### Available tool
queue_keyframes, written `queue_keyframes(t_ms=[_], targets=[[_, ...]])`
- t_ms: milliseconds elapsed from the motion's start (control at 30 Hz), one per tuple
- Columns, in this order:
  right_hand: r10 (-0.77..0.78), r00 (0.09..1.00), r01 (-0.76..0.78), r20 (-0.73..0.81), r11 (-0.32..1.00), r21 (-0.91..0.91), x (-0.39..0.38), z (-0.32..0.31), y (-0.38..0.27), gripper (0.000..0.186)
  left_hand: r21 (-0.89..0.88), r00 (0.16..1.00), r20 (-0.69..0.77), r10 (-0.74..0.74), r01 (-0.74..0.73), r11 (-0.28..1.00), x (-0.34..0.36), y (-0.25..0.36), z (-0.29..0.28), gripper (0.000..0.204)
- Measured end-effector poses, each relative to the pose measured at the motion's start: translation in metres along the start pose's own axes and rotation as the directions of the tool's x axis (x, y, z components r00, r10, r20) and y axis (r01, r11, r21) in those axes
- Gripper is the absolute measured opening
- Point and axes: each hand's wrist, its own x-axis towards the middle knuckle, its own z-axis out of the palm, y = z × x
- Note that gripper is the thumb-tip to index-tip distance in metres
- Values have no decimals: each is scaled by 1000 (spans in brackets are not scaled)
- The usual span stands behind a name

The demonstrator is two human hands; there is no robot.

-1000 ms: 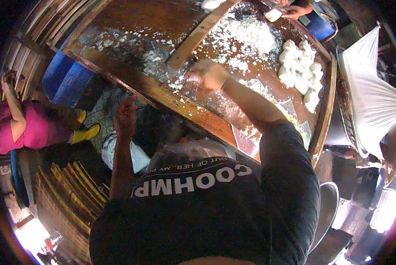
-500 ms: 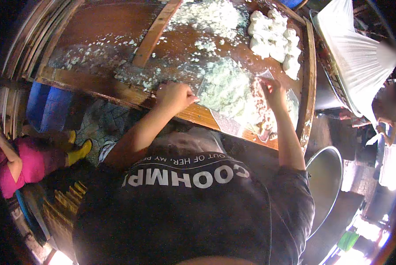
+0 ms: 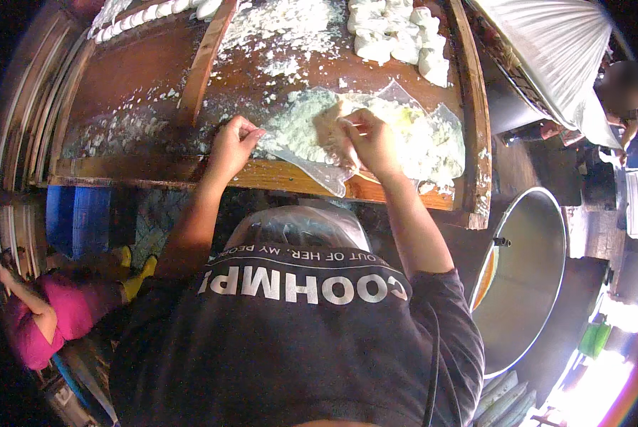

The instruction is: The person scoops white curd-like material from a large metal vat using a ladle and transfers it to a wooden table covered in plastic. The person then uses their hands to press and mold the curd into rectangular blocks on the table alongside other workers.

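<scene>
At the wooden worktable's near edge, my left hand (image 3: pixel 232 148) pinches the left edge of a clear plastic sheet (image 3: pixel 319 175). My right hand (image 3: pixel 369 142) is closed over the middle of the sheet, its fingertips on something I cannot make out. White crumbly curds (image 3: pixel 433 153) are heaped on the plastic, partly hidden by my right hand. Loose white crumbs (image 3: pixel 273 28) are scattered over the brown board (image 3: pixel 134 78), and lumpy white pieces (image 3: pixel 397 35) sit at the back right.
A wooden divider (image 3: pixel 205 60) crosses the board. A large steel pot (image 3: pixel 529 277) stands right of me. A white cloth (image 3: pixel 547 50) hangs at upper right, with another person behind. A person in pink (image 3: pixel 66 309) is at lower left, near a blue container (image 3: pixel 84 217).
My left hand has come up from beside the table onto the plastic. My right hand moved rightward, then back toward the middle of the heap. The view has turned, squaring up with the table.
</scene>
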Motion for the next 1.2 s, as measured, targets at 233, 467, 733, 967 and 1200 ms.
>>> queue_keyframes(t_ms=[233, 467, 733, 967, 1200], targets=[[169, 986, -149, 1, 863, 482, 13, -41, 32, 17, -653, 993, -70, 99, -121, 748, 30, 44, 35, 12], [-143, 961, 98, 237, 976, 192, 37, -15, -3, 15, -311, 720, 364, 590, -503, 806, -12, 81, 71, 24], [-356, 902, 431, 244, 777, -458, 103, 22, 25, 18, 114, 914, 359, 188, -243, 963, 32, 43, 56, 29], [-410, 910, 411, -64, 912, -1, 77, 3, -47, 13, -85, 986, 151, 76, -64, 994, 78, 79, 36, 17], [-384, 825, 508, 415, 826, -246, -42, -27, 1, 18, 121, 758, 241, 607, -644, 756, 16, 51, 45, 10]])
